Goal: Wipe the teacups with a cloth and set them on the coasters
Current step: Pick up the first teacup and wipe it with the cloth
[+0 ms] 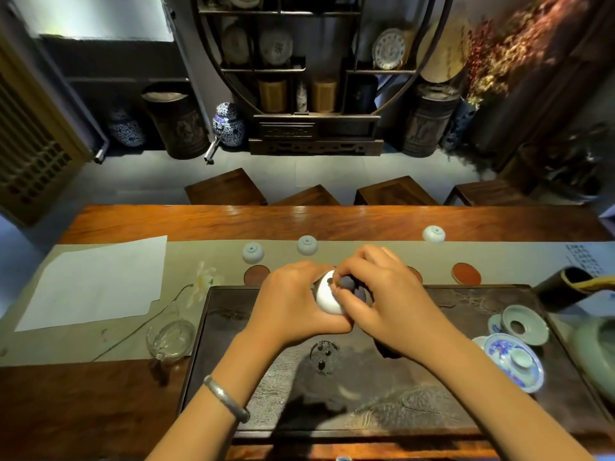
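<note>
My left hand (293, 301) grips a white teacup (327, 297) above the dark tea tray (449, 394). My right hand (382, 294) pinches a dark cloth (352, 287) and presses it against the cup. Three pale teacups stand upside down on the table runner: one (253, 252) at left, one (307, 244) beside it, one (433, 233) farther right. A brown coaster (255, 273) lies just left of my left hand, a red coaster (466, 272) lies at right, and another coaster (416, 272) peeks out behind my right hand.
A glass pitcher (171, 337) stands left of the tray, with white paper (96, 282) and a flower (204, 282) behind it. A blue-patterned lidded bowl (512, 361), a strainer (524, 324) and a green pot (599, 354) crowd the tray's right side. Stools (226, 188) stand beyond the table.
</note>
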